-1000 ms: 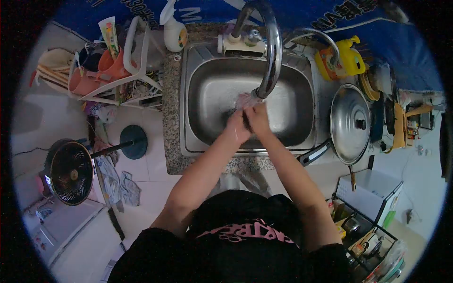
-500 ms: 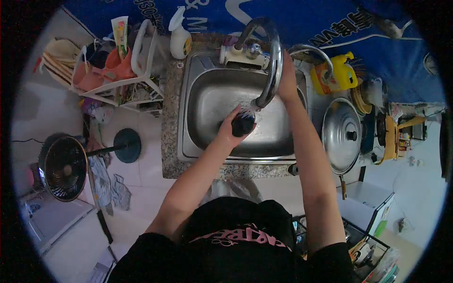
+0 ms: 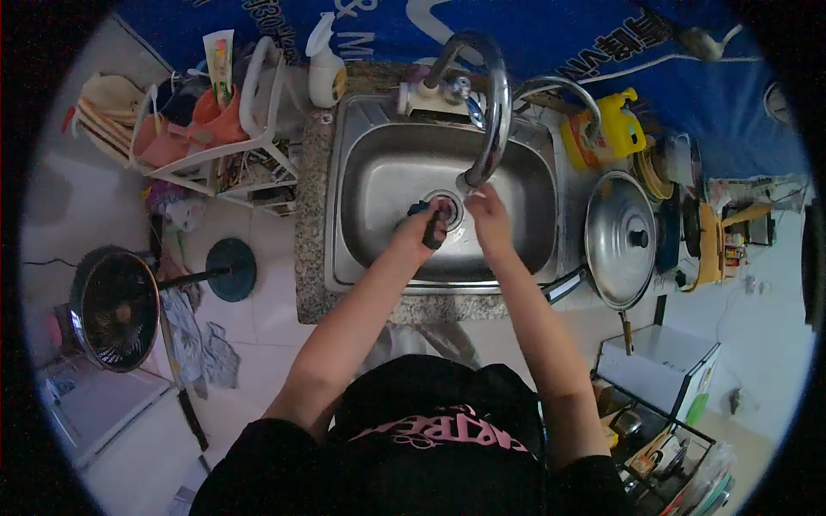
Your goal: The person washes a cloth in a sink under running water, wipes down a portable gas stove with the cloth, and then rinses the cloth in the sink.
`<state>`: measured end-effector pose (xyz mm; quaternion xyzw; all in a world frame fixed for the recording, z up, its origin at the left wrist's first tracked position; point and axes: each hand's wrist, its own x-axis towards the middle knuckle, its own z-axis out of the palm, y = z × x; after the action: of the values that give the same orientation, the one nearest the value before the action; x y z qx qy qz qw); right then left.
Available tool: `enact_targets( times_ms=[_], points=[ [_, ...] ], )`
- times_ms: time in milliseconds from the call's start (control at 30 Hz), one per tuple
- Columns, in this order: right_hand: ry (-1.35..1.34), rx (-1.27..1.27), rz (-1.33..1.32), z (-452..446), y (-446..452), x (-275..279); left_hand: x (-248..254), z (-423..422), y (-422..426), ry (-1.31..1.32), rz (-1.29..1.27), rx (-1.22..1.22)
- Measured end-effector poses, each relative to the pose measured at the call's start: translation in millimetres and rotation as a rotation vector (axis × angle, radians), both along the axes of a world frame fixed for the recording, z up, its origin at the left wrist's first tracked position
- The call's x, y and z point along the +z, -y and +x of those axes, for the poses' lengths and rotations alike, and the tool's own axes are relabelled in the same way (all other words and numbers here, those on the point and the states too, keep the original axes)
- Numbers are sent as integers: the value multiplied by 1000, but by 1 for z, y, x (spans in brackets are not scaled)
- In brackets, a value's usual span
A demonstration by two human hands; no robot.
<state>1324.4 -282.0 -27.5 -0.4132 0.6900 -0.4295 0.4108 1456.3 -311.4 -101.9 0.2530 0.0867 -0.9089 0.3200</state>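
My left hand is closed around a small black object over the sink; a dark bluish part shows past the fingers, and I cannot make out its kind. To its right, my right hand is just below the spout of the chrome tap. Its fingers look curled but are smeared, and I see nothing clearly in them. No water stream shows under the spout. Below the hands is the stainless steel sink, with its round drain partly behind the left hand.
A white spray bottle stands at the sink's back left, beside a white rack with pink cups. At right are a yellow jug and a pan with a metal lid. A fan stands at left.
My right hand has come from behind the tap down to below the spout. Water splashing onto the black object has stopped. My left hand has turned the object and moved slightly left.
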Motion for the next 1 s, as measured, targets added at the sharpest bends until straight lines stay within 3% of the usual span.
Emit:
enact_targets(
  times_ms=[67,200,300,400,467,500,533,600,633,667,733,800,933,1000],
  points=[
    [65,-53,-25,5,-13,-15,6,-2,1,279,-5,-103],
    [183,-121,-96,10,-27,-26,21,2,1,228,-24,-123],
    [116,-92,-198,9,-31,-46,17,3,4,320,33,-195],
    [74,13,-162,18,-35,-36,-15,5,7,160,-58,-272],
    [-85,137,-238,32,-36,-26,-18,-9,5,202,42,67],
    [-246,263,-313,35,-34,-23,0,-6,7,199,35,66],
    [-249,262,-317,31,-33,-25,18,0,5,94,6,-5],
    [48,101,-137,12,-28,-28,55,12,4,-14,-35,-75],
    [-223,207,-182,2,-27,-23,67,18,2,17,-4,-138],
    [-225,209,-188,8,-25,-8,73,22,2,49,29,-200],
    [-312,397,-324,34,-28,24,35,17,-1,19,-30,-192],
    [-473,318,-482,66,-27,33,37,7,-15,-207,-152,-78],
    [-254,167,-554,89,-14,40,61,12,-27,-131,-218,-257],
    [168,-155,-240,91,-8,47,82,14,-29,-16,-304,-246]
  ],
)
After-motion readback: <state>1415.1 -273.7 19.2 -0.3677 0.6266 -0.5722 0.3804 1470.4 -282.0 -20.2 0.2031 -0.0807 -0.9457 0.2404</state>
